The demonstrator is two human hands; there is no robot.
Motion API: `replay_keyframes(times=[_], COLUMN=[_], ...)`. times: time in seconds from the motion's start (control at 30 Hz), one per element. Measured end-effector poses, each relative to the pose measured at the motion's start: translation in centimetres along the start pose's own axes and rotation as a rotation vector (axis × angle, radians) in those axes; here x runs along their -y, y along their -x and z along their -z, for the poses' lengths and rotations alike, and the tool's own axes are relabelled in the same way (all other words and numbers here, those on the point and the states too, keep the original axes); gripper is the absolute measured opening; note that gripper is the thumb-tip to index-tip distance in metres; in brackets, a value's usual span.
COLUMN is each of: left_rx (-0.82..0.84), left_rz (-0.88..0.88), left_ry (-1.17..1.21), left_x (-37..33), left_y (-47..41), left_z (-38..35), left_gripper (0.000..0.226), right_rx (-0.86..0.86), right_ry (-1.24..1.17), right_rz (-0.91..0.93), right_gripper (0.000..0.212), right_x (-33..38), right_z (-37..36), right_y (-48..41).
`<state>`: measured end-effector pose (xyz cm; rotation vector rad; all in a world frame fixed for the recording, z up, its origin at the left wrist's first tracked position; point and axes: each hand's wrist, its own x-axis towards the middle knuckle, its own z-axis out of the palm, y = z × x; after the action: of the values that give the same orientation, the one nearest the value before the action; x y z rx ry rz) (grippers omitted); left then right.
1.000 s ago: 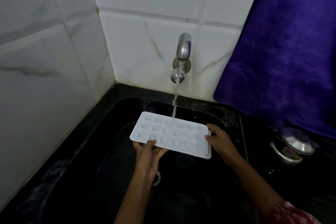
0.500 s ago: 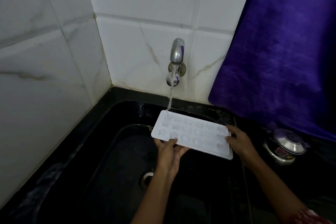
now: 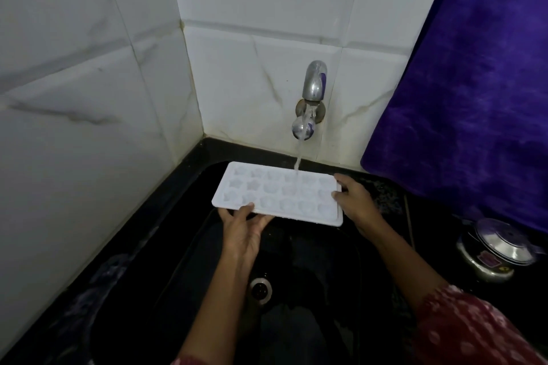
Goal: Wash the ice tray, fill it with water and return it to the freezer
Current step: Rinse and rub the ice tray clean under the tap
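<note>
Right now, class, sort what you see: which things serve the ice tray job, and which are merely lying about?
Part of the job:
ice tray
tap, running
water stream, landing on the tray
sink
left hand, right hand, both holding the tray

Just lying about:
purple cloth
steel lidded pot

You will find no text, number or brand that can be read anywhere in this view. The steel pot [image 3: 494,252] at the lower right of the frame bears a purple sticker [image 3: 489,260], but its print is too small and blurred to make out.
</note>
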<state>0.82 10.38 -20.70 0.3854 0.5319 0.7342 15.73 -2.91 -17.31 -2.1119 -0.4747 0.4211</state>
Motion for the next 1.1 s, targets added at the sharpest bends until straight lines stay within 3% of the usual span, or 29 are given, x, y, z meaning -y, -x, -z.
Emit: replay_keyframes(times=[0.4,0.97,1.1], left_rx=[-0.054,0.005,-0.001], left_rz=[-0.075,0.121,0.128], left_ry=[0.031,0.016,0.001], left_x=[-3.0,5.0,6.0], left_y=[-1.5,0.1,1.0], left_z=[1.7,-2.1,-2.1], left_gripper=[0.070,0.075,0.072], right_rx=[0.080,-0.050,-0.151], right_ry=[0.012,0.194,0.537], right_rz=[0.047,-0.063,0.018], right_gripper=[0.049,0.044,0.047], right_x=[3.1,-2.3,-1.6], right_z=[-3.2,4.1,4.2], right_y=[-1.5,-1.3,-1.6])
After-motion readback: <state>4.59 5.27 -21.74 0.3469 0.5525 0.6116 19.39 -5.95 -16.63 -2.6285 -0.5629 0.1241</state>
